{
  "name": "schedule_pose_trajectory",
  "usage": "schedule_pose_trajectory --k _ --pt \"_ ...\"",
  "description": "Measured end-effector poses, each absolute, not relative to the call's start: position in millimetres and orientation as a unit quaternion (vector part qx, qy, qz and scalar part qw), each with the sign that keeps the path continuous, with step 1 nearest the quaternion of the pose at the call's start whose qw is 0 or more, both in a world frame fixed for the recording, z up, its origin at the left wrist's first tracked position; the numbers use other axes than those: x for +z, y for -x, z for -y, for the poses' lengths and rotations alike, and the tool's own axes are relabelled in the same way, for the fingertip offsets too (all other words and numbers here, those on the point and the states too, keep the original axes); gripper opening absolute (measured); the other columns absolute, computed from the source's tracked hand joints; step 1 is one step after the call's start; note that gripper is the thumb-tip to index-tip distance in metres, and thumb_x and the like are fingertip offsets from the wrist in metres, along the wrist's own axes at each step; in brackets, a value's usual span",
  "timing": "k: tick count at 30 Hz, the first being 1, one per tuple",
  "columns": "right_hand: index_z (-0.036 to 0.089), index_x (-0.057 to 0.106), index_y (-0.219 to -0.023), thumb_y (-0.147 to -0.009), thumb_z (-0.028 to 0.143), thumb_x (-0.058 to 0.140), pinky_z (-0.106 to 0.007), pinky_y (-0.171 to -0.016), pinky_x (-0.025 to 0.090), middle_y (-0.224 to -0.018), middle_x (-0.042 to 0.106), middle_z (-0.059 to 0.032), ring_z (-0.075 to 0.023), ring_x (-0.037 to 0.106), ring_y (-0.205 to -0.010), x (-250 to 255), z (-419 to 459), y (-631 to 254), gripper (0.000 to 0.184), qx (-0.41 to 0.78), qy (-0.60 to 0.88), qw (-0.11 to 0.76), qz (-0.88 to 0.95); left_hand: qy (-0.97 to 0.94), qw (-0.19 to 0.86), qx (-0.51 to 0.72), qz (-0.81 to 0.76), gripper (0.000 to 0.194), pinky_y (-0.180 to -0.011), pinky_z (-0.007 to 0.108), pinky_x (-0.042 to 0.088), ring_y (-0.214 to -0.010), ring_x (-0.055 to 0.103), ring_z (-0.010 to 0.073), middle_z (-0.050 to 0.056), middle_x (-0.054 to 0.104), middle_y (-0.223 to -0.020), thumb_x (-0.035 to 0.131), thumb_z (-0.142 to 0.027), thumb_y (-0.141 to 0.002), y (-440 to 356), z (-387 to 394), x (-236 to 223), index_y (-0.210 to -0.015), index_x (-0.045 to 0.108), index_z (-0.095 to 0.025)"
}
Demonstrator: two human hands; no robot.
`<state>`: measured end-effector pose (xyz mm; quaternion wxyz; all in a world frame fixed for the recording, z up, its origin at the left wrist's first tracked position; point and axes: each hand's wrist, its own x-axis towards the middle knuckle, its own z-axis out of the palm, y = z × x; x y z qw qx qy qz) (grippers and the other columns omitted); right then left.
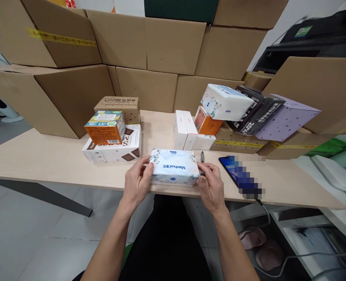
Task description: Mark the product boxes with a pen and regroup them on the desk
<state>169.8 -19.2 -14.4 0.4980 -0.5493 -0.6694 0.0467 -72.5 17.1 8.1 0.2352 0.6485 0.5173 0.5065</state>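
Note:
A soft white tissue pack [174, 167] with a pale floral print and blue "Manhua" lettering lies at the near edge of the light wooden table [44, 160]. My left hand [137, 183] grips its left end, fingers curled around it. Its right end is held the same way by my right hand [211, 186]. A dark pen [202, 157] lies just behind the pack, by my right fingers.
A phone [239, 175] lies right of my right hand. Behind the pack stand white boxes [185, 129], an orange box [207, 121], and left an orange box [106, 127] on a white-brown box [114, 148]. Tissue packs [226, 102] lean on cardboard at right. Large cartons [149, 50] wall the back.

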Motion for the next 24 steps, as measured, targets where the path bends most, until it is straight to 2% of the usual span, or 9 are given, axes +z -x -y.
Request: schedule_pose_trajectory --k 9,13,16,19,24 --pt "0.019 0.062 -0.13 -0.097 0.064 0.033 -0.046 -0.095 0.049 -0.118 0.062 -0.0141 -0.0284 0.051 -0.116 -14.5 20.9 -171.1 0.063 0.052 0.529 0.502 0.682 -0.658 0.242 0.531 -0.476 0.037 -0.078 0.031 0.054 -0.089 0.067 0.019 0.006 0.073 -0.11 0.054 -0.044 -0.094 76.3 -17.0 -0.1 -0.12 0.067 -0.021" --pt "0.021 0.059 -0.133 -0.098 0.06 0.035 -0.05 -0.102 0.045 -0.126 0.059 -0.0144 -0.0299 0.048 -0.125 -17.5 19.7 -173.1 0.058 0.049 0.512 0.512 0.688 -0.654 0.27 0.573 -0.413 0.039 -0.094 0.036 0.054 -0.107 0.065 0.0214 0.008 0.067 -0.122 0.061 -0.033 -0.091 78.0 -18.3 -8.1 -0.129 0.06 -0.022" --pt "0.022 0.061 -0.127 -0.098 0.058 0.038 -0.052 -0.103 0.044 -0.128 0.058 -0.0142 -0.0308 0.048 -0.128 -19.0 18.9 -174.4 0.052 0.049 0.499 0.524 0.689 -0.66 0.292 0.591 -0.362 0.047 -0.104 0.04 0.051 -0.12 0.061 0.0231 0.009 0.061 -0.132 0.063 -0.026 -0.089 78.3 -19.8 -13.3 -0.134 0.052 -0.025" --pt "0.022 0.062 -0.123 -0.098 0.056 0.04 -0.053 -0.104 0.043 -0.129 0.058 -0.0139 -0.0306 0.048 -0.129 -18.8 19.3 -175.1 0.048 0.053 0.498 0.529 0.685 -0.685 0.259 0.587 -0.345 0.06 -0.108 0.043 0.049 -0.127 0.055 0.0234 0.009 0.052 -0.139 0.063 -0.02 -0.085 78.6 -20.7 -15.7 -0.141 0.044 -0.029" --pt "0.023 0.065 -0.12 -0.099 0.053 0.039 -0.049 -0.103 0.044 -0.124 0.063 -0.0119 -0.0283 0.048 -0.127 -18.1 20.3 -172.3 0.045 0.056 0.494 0.537 0.681 -0.743 0.169 0.535 -0.365 0.073 -0.101 0.045 0.052 -0.128 0.047 0.0243 0.01 0.044 -0.135 0.057 -0.013 -0.08 78.3 -19.5 -11.1 -0.148 0.037 -0.031"
